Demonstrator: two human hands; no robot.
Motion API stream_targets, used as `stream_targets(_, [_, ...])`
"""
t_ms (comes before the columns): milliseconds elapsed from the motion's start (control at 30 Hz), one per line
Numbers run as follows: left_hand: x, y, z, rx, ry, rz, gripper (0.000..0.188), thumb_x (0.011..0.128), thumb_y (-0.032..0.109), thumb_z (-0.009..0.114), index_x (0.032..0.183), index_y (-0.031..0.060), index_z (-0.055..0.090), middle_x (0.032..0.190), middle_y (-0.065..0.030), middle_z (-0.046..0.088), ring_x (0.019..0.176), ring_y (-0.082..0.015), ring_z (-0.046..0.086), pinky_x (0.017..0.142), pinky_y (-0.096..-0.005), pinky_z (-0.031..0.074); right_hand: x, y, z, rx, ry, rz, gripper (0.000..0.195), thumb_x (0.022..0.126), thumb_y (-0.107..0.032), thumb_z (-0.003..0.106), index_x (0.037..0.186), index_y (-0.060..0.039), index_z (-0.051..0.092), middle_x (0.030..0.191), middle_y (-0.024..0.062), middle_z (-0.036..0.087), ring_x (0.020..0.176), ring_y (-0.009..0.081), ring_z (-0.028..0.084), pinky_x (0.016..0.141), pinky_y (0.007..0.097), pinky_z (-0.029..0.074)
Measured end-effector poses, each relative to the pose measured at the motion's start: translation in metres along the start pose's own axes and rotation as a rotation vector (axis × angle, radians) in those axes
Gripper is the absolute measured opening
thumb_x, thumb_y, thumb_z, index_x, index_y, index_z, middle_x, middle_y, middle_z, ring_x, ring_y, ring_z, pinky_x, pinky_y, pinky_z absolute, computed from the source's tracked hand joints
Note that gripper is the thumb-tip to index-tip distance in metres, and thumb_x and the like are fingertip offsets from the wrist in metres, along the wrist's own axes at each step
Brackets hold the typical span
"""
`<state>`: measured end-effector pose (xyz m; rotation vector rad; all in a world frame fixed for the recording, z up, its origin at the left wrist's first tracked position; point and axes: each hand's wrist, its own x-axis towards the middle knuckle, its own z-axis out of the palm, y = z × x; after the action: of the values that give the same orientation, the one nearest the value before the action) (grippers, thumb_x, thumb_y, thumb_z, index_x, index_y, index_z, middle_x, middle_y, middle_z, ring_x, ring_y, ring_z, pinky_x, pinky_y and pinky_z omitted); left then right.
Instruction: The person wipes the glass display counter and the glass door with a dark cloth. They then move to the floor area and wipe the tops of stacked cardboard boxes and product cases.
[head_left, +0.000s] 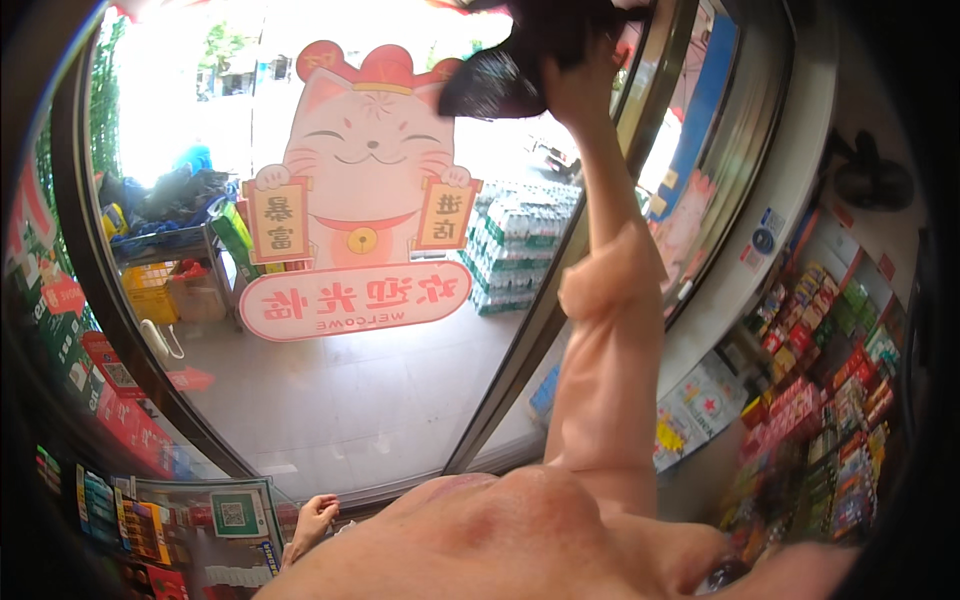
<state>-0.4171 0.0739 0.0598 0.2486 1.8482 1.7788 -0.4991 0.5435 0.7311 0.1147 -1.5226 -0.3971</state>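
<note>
My right arm stretches up across the glass door. My right hand (581, 86) grips a bunched black cloth or bag (495, 79), high before the glass near the dark metal frame. Blur hides the bundle's exact kind, and I cannot tell whether it touches the glass. A lucky-cat sticker (371, 157), with reversed writing on its lower panel, covers the middle of the glass door (360, 420). Low at the left, past my bare torso, my left hand (319, 514) has curled fingers. It is beside a glass-topped counter (187, 491), and I cannot make out whether it holds anything.
Through the glass I see stacked packs of bottles (517, 240), a loaded cart (165, 240) and a yellow crate (150, 289). Shelves of packaged goods (832, 397) and a Heineken carton (697, 405) line the right side. Small boxes (142, 525) fill a rack by the counter.
</note>
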Motion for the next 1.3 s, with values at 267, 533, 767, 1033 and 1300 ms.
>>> stream_targets(267, [-0.017, 0.004, 0.017, 0.067, 0.029, -0.065, 0.032, 0.086, 0.014, 0.061, 0.115, 0.0001, 0.055, 0.096, -0.0065, 0.063, 0.082, -0.0107, 0.059, 0.068, -0.024, 0.049, -0.129, 0.008, -0.044, -0.113, -0.233, 0.047, 0.054, 0.079, -0.031, 0.059, 0.124, -0.0053, 0.048, 0.125, 0.0138, 0.048, 0.118, 0.0342, 0.042, 0.102, 0.0441, 0.03])
stream_targets(533, [-0.021, 0.015, 0.028, 0.096, -0.063, -0.093, 0.035, 0.086, 0.018, 0.064, 0.115, 0.0009, 0.055, 0.097, -0.0076, 0.063, 0.085, -0.0115, 0.059, 0.072, -0.0254, 0.049, -0.213, -0.137, -0.105, 0.474, -0.475, -0.147, 0.045, 0.074, -0.024, 0.061, 0.115, -0.006, 0.052, 0.11, 0.0144, 0.053, 0.104, 0.0317, 0.048, 0.091, 0.0422, 0.036])
stream_targets(767, [-0.01, 0.018, 0.031, 0.184, -0.098, -0.1, 0.036, 0.085, 0.018, 0.065, 0.116, 0.0012, 0.055, 0.098, -0.0079, 0.062, 0.086, -0.0117, 0.059, 0.072, -0.0255, 0.049, -0.196, -0.084, -0.077, 0.609, -0.336, 0.033, 0.061, 0.079, -0.014, 0.061, 0.131, 0.0007, 0.034, 0.13, 0.0146, 0.043, 0.128, 0.026, 0.035, 0.111, 0.037, 0.019])
stream_targets(1033, [0.018, 0.025, 0.054, 0.283, -0.234, -0.09, 0.036, 0.085, 0.018, 0.065, 0.116, 0.0015, 0.055, 0.098, -0.0083, 0.062, 0.086, -0.0119, 0.059, 0.072, -0.0257, 0.049, -0.008, 0.048, -0.097, -0.05, 0.007, -0.135, 0.03, 0.079, -0.017, 0.06, 0.104, -0.0031, 0.056, 0.108, 0.0127, 0.057, 0.095, 0.0308, 0.055, 0.09, 0.0422, 0.04])
stream_targets(1300, [0.037, 0.011, 0.077, 0.341, -0.34, -0.099, 0.037, 0.085, 0.018, 0.065, 0.116, 0.0017, 0.055, 0.098, -0.0087, 0.062, 0.086, -0.0121, 0.059, 0.073, -0.0259, 0.049, -0.092, 0.08, -0.047, 0.351, 0.046, -0.034, 0.027, 0.087, -0.023, 0.05, 0.109, -0.0065, 0.055, 0.11, 0.0117, 0.056, 0.108, 0.0249, 0.048, 0.099, 0.0358, 0.033])
